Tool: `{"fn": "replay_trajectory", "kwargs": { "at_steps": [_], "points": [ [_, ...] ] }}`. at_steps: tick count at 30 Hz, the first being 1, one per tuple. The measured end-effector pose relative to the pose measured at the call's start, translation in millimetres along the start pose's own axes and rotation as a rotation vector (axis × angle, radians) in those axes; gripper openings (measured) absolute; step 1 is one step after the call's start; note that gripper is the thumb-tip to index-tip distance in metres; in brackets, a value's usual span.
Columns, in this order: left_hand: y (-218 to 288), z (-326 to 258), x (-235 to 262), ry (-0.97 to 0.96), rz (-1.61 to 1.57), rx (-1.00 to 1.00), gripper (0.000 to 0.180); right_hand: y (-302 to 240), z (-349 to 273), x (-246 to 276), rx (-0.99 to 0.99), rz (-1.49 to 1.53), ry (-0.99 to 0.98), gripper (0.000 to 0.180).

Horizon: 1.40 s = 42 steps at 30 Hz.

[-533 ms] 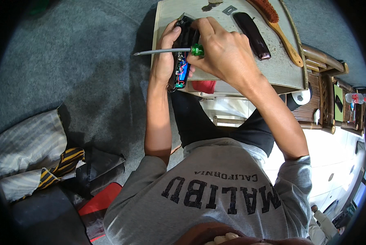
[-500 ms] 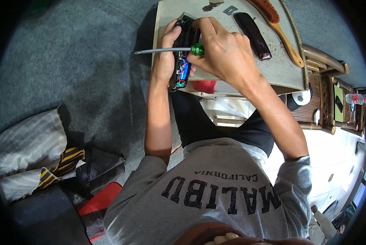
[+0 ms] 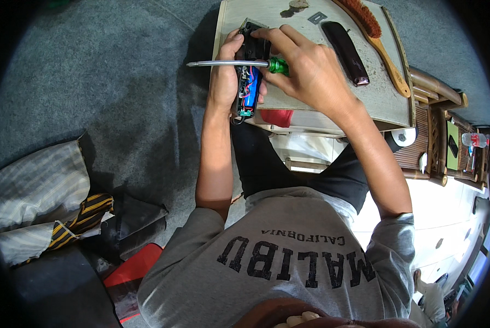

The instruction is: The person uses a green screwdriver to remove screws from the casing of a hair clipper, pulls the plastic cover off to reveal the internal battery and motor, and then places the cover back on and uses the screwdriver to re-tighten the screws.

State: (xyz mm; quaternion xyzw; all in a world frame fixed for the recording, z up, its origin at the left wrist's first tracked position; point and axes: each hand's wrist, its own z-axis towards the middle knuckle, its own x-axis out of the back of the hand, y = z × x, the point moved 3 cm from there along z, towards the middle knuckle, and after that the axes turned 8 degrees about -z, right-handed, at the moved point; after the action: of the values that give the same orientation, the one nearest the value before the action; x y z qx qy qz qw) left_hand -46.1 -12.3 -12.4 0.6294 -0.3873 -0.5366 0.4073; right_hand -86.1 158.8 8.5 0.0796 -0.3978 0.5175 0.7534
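My left hand (image 3: 223, 76) is wrapped round an opened hair clipper (image 3: 249, 104), whose blue battery, red wires and green circuit board lie bare. The clipper's blade end points away from me. My right hand (image 3: 313, 74) holds a screwdriver (image 3: 223, 63) by its green handle, the steel shaft lying across the clipper and pointing left. Its index finger touches the black upper part of the clipper. On the table to the right lies a dark glossy clipper cover (image 3: 344, 53). Beyond it is a small flat metal plate (image 3: 317, 18).
A wooden-handled brush (image 3: 384, 57) with reddish bristles lies on the pale table (image 3: 305, 101). A red cloth (image 3: 276, 117) shows beneath its near edge. Bamboo furniture (image 3: 439, 136) with a plastic bottle (image 3: 474, 140) stands at right. Fabric sheets (image 3: 43, 180) lie at lower left.
My right index finger has moved from the clipper's right edge onto its black upper part. The screwdriver has shifted slightly right and up in view; the table also appears farther right.
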Motion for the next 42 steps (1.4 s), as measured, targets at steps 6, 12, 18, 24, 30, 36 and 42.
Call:
{"fn": "replay_trajectory", "kwargs": {
  "at_steps": [6, 12, 18, 24, 30, 36, 42],
  "points": [
    [2, 0, -5, 0.020, 0.015, -0.009, 0.053, 2, 3, 6, 0.078, -0.129, 0.040, 0.059],
    [3, -1, -8, 0.119, 0.043, 0.019, 0.056, -7, -2, -9, 0.150, -0.249, 0.144, 0.048],
    [0, 3, -2, 0.111, 0.038, 0.064, 0.045, -10, -6, -13, 0.105, -0.205, 0.131, 0.048],
    [-2, 1, -1, 0.112, 0.045, 0.005, 0.043, -15, -7, -9, 0.000, -0.125, 0.100, 0.055],
    [-5, 0, 4, 0.024, -0.059, -0.047, 0.043, -10, -5, -5, -0.003, 0.064, 0.056, 0.068],
    [-2, -1, 1, -0.035, -0.001, -0.072, 0.047, -7, 5, 6, 0.038, 0.045, 0.026, 0.069],
    [3, -8, -8, 0.004, 0.060, -0.094, 0.051, -9, 8, 7, -0.012, 0.065, -0.027, 0.073]
  ]
}}
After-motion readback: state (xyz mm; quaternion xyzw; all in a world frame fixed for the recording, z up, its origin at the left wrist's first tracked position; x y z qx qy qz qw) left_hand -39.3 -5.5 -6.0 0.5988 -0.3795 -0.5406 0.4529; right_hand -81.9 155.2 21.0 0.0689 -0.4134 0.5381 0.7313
